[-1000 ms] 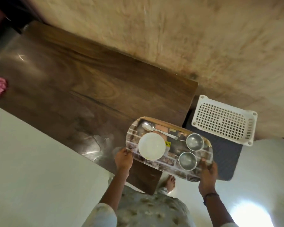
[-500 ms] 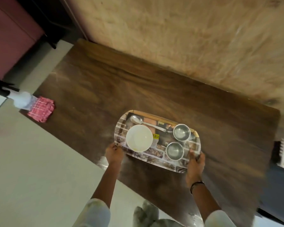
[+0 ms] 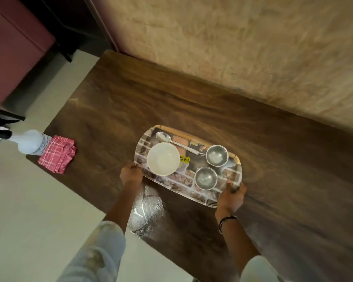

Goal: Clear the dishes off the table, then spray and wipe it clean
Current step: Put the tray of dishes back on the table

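A patterned tray [image 3: 210, 197] sits over the middle of the dark wooden table [image 3: 130, 110], held at both short ends. On it a white bowl [image 3: 163, 159] rests at the left, a spoon [image 3: 176, 141] lies along the far side just behind the bowl, and two small steel cups [image 3: 216, 155] [image 3: 205, 178] stand close together at the right. The left hand [image 3: 130, 173] has its grip clamped on the tray's left edge; the right hand [image 3: 231, 195] has its grip clamped on the right near corner, a dark band on its wrist. Whether the tray touches the table cannot be told. Well apart, at the table's left corner, a red checked cloth [image 3: 58, 156] lies touching a white spray bottle [image 3: 29, 141].
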A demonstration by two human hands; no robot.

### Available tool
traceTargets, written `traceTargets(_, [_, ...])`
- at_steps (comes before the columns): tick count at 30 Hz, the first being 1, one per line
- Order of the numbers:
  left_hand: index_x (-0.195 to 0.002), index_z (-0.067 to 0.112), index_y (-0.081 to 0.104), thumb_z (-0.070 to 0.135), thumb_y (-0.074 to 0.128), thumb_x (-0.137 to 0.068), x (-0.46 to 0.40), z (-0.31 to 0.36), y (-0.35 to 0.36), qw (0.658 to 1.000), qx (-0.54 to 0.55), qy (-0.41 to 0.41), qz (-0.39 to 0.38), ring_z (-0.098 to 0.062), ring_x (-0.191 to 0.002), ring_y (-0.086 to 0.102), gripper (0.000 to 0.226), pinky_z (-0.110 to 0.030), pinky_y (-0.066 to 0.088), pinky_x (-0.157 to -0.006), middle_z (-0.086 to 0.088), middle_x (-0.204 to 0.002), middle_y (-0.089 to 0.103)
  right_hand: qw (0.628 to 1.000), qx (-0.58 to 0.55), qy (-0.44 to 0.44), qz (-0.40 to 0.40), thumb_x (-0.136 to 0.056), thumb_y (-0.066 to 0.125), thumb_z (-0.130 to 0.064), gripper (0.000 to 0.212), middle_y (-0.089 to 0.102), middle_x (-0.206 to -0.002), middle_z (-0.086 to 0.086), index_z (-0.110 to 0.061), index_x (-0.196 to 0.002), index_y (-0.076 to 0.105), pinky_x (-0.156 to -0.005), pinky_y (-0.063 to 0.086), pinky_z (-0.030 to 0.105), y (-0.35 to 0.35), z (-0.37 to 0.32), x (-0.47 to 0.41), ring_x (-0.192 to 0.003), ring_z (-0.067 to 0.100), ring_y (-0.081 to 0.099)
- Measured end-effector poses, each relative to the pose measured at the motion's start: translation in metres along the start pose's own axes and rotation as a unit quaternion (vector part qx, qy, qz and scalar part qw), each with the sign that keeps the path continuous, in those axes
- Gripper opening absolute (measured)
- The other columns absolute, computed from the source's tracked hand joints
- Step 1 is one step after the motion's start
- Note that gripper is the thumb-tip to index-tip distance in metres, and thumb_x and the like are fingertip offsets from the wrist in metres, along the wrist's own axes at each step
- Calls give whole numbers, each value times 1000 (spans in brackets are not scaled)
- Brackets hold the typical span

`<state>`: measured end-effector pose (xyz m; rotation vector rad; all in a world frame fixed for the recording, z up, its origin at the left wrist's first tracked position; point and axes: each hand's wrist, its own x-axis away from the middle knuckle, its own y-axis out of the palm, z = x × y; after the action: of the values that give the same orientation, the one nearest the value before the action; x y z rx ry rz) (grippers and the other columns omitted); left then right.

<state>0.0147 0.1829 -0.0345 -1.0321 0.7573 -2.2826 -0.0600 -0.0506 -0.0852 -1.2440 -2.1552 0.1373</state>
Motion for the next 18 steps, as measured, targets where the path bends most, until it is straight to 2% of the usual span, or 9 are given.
traceTargets(3, [-120,3,62,5,55,-89,-11,8,0,1000,-21,15,2,-33,-108,59,31,-32,43,-79,-21,-120,63,1000,5,0,14,-92,60,-13,35,60,-122,26,3,-123,53,-94,47,47,12,4,5,-112,40,58])
traceTargets(6, [-121,3,61,4,56,-89,-17,8,2,1000,-15,5,2,-32,-109,59,33,-28,41,-78,-20,-121,63,1000,6,-3,24,-91,62,-9,34,59,-121,26,6,-120,55,-94,46,44,18,3,5,-112,40,57])
traceTargets(11, [-118,3,63,6,57,-89,-23,5,6,1000,-27,3,-1,-33,-110,58,30,-37,47,-91,-21,-119,64,1000,6,-16,19,-90,62,-7,28,60,-116,26,6,-115,57,-89,46,41,18,2,3,-107,38,58])
traceTargets(13, [-116,4,65,8,58,-89,-25,5,6,999,-40,9,2,-34,-110,59,29,-37,47,-90,-22,-117,65,999,16,-27,12,-89,64,-6,26,62,-111,27,7,-111,59,-86,47,42,17,3,3,-103,39,59])
traceTargets(18, [-119,0,62,4,55,-90,-22,7,6,999,-25,-9,27,-35,-113,57,30,-36,46,-89,-23,-120,63,984,104,-128,-61,-79,74,-3,29,64,-96,26,9,-103,65,-77,51,45,-1,6,2,-88,42,61])
